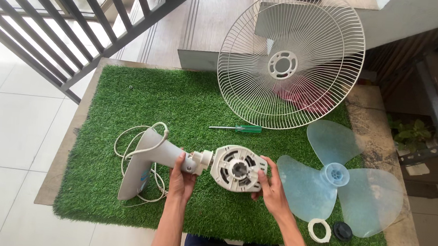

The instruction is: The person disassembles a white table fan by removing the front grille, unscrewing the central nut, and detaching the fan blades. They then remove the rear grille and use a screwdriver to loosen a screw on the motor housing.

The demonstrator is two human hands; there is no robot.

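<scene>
Disassembled pedestal fan laid out on a bench [378, 146] covered by a green artificial-turf mat [127, 95], which keeps loose parts from rolling. The white wire fan guard [292, 58] stands tilted against the step behind, clear of the working area. The translucent blue three-blade impeller [337, 181] lies flat at right, with a white ring nut [319, 230] and a dark cap [343, 231] just beside its near edge. At centre, the fan motor housing [236, 167] on its grey neck and base [145, 164] is held just above the mat, shaft end up: the left hand [182, 177] is clamped on the neck joint, the right hand [271, 187] closed on the housing's rim. A coiled power cord [128, 144] rests by the base; a green-handled screwdriver [237, 128] lies beyond, within reach.
</scene>
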